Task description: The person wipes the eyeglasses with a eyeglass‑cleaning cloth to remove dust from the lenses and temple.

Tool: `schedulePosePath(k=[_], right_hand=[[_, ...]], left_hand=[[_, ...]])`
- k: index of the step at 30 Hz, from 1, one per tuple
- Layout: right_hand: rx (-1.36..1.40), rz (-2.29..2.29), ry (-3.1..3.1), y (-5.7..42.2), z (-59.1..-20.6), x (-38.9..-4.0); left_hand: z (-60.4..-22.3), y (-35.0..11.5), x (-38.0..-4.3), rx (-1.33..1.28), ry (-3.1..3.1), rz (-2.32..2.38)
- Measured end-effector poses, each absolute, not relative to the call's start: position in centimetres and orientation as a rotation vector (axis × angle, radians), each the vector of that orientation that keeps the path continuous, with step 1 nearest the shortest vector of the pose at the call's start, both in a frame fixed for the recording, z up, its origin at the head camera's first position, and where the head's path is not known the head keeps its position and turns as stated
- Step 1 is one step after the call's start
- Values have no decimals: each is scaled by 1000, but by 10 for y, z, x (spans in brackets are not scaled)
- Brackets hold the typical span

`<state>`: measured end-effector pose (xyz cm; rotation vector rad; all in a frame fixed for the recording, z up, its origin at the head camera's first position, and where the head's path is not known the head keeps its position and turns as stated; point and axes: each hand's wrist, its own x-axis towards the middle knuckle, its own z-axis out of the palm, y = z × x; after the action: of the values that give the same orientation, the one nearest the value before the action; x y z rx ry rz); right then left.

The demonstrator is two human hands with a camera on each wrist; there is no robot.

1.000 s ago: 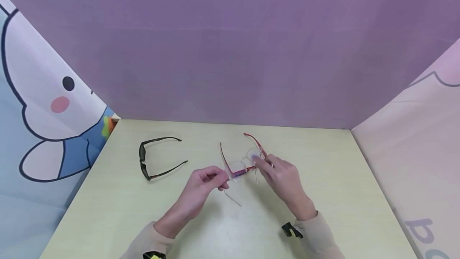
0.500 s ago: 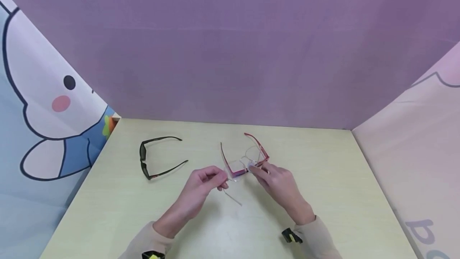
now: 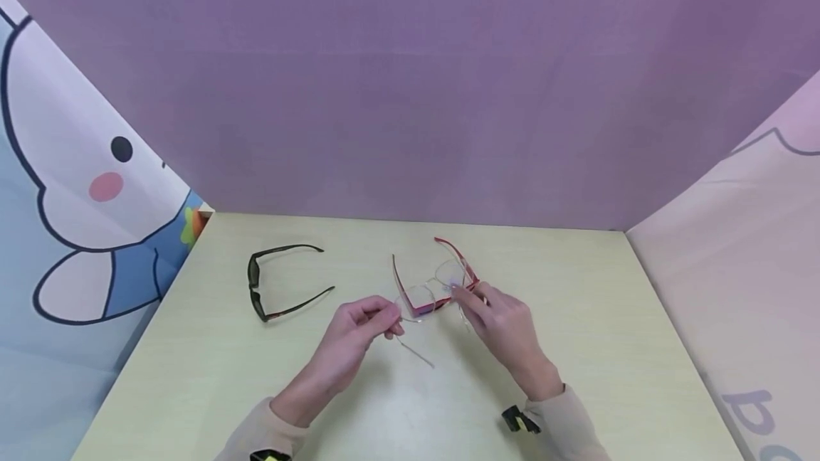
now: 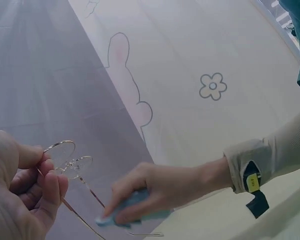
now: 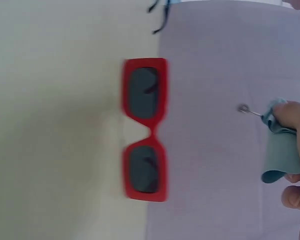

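Note:
My left hand (image 3: 359, 329) pinches a pair of thin gold wire-rimmed glasses (image 4: 70, 164) by one round rim, holding them above the table. Their slender temples hang down and away from the fingers in the left wrist view. In my right hand (image 3: 502, 326) a light blue cloth (image 5: 284, 152) is bunched between thumb and fingers, up against the glasses. A thin metal part with a small looped end (image 5: 244, 108) sticks out of the cloth in the right wrist view. What else the cloth covers is hidden.
Red-framed sunglasses (image 5: 152, 125) with dark lenses lie on the table (image 3: 576, 290) beyond the hands, temples unfolded. Black sunglasses (image 3: 255, 274) lie unfolded to the left. A purple backdrop (image 3: 410, 91) rises at the table's far edge, with printed cloth on both sides.
My right hand has shifted slightly toward the left hand and partly back, with the cloth. My left hand, still gripping the wire-rimmed glasses, has drifted slightly left. Both sunglasses lie still.

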<state>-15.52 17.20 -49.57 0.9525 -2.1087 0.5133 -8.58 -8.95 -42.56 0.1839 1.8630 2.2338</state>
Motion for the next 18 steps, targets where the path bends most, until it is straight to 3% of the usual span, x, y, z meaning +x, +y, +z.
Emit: schedulePosePath(k=[18], right_hand=[[922, 553, -2108, 172, -497, -156]], left_hand=[[-430, -89, -87, 189, 1890, 2225]])
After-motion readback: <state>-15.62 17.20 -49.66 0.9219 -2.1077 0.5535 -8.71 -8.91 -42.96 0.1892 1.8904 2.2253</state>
